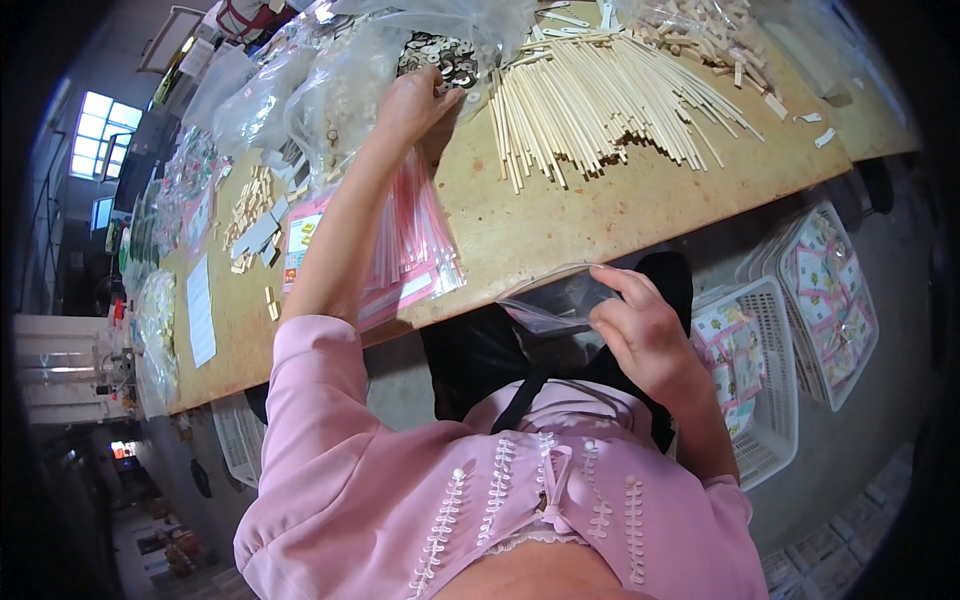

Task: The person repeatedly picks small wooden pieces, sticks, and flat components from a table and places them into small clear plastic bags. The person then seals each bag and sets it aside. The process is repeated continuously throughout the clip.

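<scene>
My left hand [413,104] reaches to the far side of the table, its fingers bent together at the edge of a pile of small dark and silver washer-like discs [452,58]. What lies between its fingertips is hidden. Just past the table's front edge, my right hand [645,330] pinches the rim of a clear plastic bag [555,305], whose mouth gapes. Under my left forearm lies a stack of flat pink-edged clear bags [410,235] with printed cards. Right of the discs, many thin wooden sticks [600,100] are fanned out.
Small wooden blocks lie in a left pile [250,215] and a far right pile [715,35]. Big clear bags [335,100] crowd the back left. Below the table on the right, white plastic baskets [785,400] hold filled packets. A white paper strip [200,310] lies at left.
</scene>
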The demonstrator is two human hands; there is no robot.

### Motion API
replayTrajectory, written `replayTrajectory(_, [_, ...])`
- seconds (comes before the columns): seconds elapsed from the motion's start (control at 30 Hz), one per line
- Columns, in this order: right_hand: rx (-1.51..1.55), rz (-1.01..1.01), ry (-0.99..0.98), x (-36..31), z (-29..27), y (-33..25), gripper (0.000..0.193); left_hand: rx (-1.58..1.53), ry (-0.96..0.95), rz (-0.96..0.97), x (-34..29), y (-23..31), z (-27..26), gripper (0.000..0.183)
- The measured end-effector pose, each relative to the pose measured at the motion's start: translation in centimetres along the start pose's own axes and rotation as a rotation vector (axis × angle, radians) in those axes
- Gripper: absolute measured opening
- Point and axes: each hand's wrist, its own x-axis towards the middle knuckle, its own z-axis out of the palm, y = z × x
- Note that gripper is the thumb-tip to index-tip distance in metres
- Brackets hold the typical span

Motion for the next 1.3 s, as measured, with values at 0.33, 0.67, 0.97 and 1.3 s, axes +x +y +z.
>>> replayTrajectory(0.33, [-0.054, 0.017, 0.018, -0.9, -0.2, -0.6, 0.011, -0.028, 0.113, 0.11, -0.5, -0.9, 1.0, 0.019])
replayTrajectory(0.67, [-0.085, 0.0, -0.006, -0.2, 1.2, -1.2, 0.008, -0.286, 0.049, -0.048, -3.1, -1.9, -0.1, 0.028])
replayTrajectory(0.97, [-0.124, -0.044, -0.004, 0.2, 1.1, -1.7, 0.009, -0.424, 0.087, 0.069, -3.4, -3.4, 2.1, 0.014])
replayTrajectory(1.3, [-0.099, -0.019, 0.036, 1.1, 0.3, -1.7, 0.005, -0.891, -0.417, 0.139, -14.2, 14.1, -8.8, 0.023])
